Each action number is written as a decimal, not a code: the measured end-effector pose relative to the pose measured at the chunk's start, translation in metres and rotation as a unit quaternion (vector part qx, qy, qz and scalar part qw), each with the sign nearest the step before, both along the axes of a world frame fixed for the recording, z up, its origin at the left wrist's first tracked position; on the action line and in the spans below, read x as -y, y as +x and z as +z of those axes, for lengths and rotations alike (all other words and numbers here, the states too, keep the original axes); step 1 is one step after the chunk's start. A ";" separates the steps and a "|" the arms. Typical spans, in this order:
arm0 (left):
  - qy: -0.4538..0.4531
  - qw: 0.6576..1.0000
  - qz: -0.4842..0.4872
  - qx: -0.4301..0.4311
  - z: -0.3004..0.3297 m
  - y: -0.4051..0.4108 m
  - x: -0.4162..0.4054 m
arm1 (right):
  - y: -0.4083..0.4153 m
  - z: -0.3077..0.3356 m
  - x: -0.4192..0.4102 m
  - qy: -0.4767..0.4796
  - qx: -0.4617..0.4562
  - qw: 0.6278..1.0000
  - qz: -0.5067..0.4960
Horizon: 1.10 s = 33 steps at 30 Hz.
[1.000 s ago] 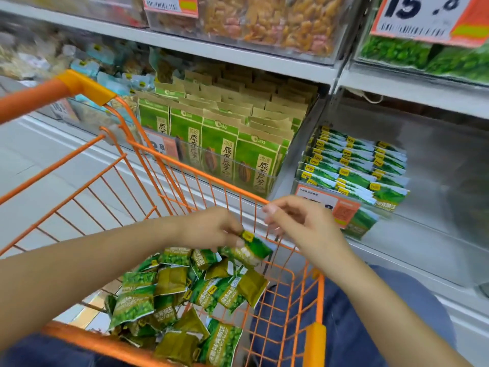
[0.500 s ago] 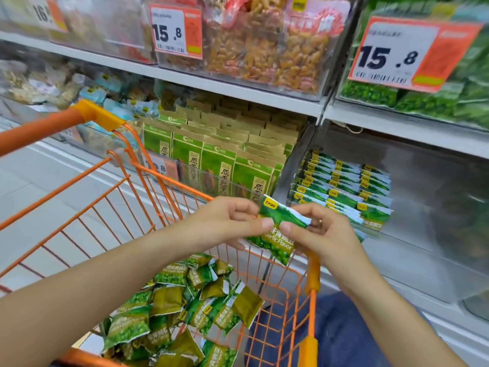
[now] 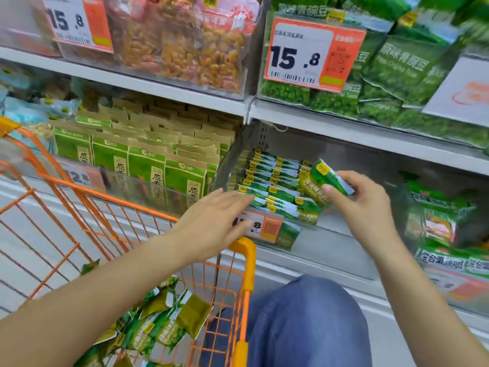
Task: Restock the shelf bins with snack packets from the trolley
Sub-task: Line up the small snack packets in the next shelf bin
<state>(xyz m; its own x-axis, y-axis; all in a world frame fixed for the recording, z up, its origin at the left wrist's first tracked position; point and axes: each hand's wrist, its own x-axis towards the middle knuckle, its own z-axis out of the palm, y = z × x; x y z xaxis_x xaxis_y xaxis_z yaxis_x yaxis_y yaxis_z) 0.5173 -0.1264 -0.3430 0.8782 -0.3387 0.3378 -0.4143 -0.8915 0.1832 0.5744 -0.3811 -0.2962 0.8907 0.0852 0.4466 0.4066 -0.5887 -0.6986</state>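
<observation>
Head view: the green snack packet (image 3: 321, 182), half a second ago pinched between both hands above the trolley (image 3: 239, 250), is now gripped by the right hand (image 3: 362, 205) alone and has been carried over the rows of matching packets in the clear shelf bin (image 3: 267, 181). The left hand (image 3: 214, 223) has let go and is spread flat, fingers straight, at the bin's front edge (contact with the packets cannot be told). Placement seems imminent; many packets are left in the trolley
</observation>
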 end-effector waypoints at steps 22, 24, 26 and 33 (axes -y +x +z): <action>-0.007 0.998 -0.056 0.018 -0.008 -0.006 -0.019 | 0.050 -0.014 -0.005 -0.459 -0.079 0.877 -0.118; -0.003 0.993 -0.089 0.076 0.001 -0.020 -0.034 | 0.036 -0.007 -0.013 -0.401 -0.026 0.909 -0.110; -0.006 0.992 -0.097 0.076 0.005 -0.039 -0.053 | 0.015 -0.002 -0.032 -0.334 0.004 0.941 -0.051; 0.137 0.920 0.026 -0.366 -0.036 -0.061 -0.091 | -0.058 -0.034 -0.124 -0.218 -0.002 0.944 0.247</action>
<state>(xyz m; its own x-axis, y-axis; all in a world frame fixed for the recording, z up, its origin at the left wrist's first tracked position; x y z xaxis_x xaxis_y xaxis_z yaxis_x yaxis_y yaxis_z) 0.4562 -0.0359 -0.3787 0.8535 -0.2742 -0.4431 -0.2248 -0.9609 0.1618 0.5161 -0.2573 -0.3302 0.6956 0.6655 0.2708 0.7051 -0.5598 -0.4353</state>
